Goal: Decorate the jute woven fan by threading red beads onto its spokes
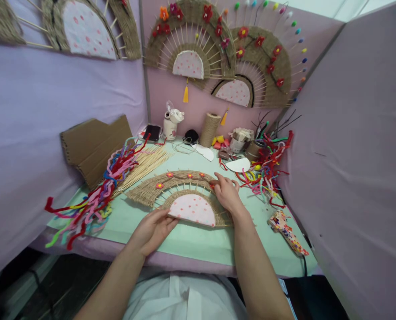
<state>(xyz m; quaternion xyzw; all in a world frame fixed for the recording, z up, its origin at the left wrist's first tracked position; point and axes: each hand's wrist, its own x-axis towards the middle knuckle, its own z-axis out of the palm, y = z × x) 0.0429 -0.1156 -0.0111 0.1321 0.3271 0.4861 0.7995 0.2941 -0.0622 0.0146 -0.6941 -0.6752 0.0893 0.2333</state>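
A half-round woven jute fan (171, 184) with a pink dotted centre (193, 209) lies flat on the mint-green table mat (191, 242). Small red and pink flowers sit along its outer band. My left hand (153, 229) lies at the fan's lower left edge, fingers pinching the rim of the pink centre. My right hand (227, 193) rests on the fan's right side, fingers curled and pressed onto the woven band near a red flower.
Coloured pipe cleaners (98, 195) and bamboo sticks (144, 166) lie at left beside cardboard (94, 144). More pipe cleaners (268, 169) lie at right, a patterned glue gun (286, 231) near the front right. A twine spool (209, 129), phone and jars stand at back. Finished fans hang on the walls.
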